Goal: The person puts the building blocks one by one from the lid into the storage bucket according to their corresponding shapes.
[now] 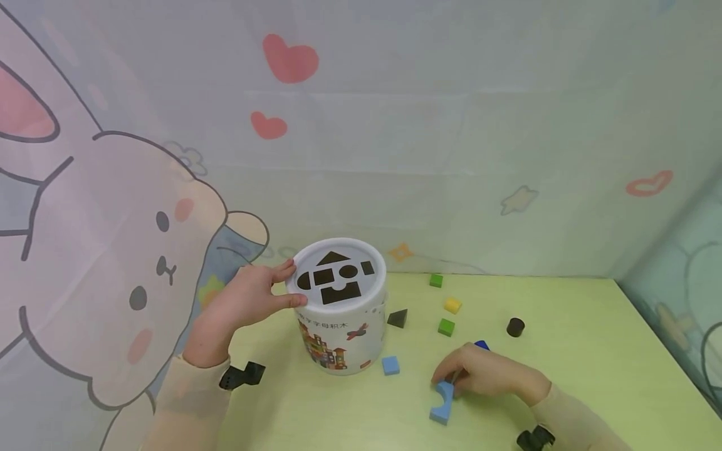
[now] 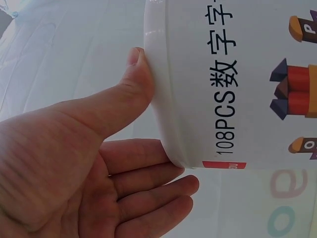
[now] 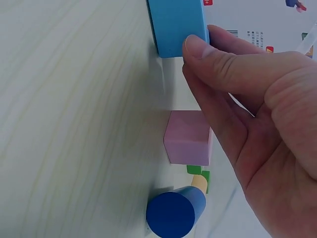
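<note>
My left hand (image 1: 254,297) rests against the lid's left rim on a white bucket (image 1: 341,338), thumb and fingers spread. In the left wrist view the fingers (image 2: 148,198) stretch out nearly straight, some past the rim. The bucket's lid (image 1: 310,257) has several shaped holes, one notched like an arch. My right hand (image 1: 485,373) pinches a light-blue arch block (image 1: 444,404) by one end, between thumb and fingers. In the right wrist view a pink block (image 3: 187,138) and a blue cylinder (image 3: 171,214) stand on the table beside that hand.
A light-blue block (image 1: 390,365) and a dark triangular block (image 1: 397,318) lie right of the bucket. Farther back are green blocks (image 1: 446,327), a yellow block (image 1: 452,305) and a dark cylinder (image 1: 516,327). A printed cloth (image 1: 451,156) hangs behind the table (image 1: 598,351).
</note>
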{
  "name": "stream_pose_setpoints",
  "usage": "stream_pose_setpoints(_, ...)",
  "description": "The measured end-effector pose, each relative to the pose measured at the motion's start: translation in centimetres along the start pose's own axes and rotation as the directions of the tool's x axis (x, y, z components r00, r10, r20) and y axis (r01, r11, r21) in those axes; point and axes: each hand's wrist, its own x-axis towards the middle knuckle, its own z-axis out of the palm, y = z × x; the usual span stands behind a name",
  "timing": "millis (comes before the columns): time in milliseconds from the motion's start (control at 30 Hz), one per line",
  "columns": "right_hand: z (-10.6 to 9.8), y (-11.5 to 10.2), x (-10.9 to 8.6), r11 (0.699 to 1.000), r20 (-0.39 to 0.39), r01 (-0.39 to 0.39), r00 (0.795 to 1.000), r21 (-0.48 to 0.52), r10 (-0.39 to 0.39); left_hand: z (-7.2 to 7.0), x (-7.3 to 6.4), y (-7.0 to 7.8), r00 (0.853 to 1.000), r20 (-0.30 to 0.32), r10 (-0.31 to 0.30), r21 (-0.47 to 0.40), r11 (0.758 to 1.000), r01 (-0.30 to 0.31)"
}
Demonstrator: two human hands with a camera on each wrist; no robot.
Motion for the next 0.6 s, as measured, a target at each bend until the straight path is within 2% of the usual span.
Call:
stream_pose_setpoints(300,-0.1,0.11,-0.31,0.999,-0.008,-0.022,1.0,0.033,0.022,-0.12,-0.11,-0.01,1.0,0.001,0.0,-0.001,1.0,0.0)
stream_pose_setpoints(600,-0.15,0.06,-0.82,0.999,-0.043,0.016,0.999,0.041,-0.015,-0.01,-0.01,-0.06,1.0,0.008,-0.005,0.0,1.0,0.005)
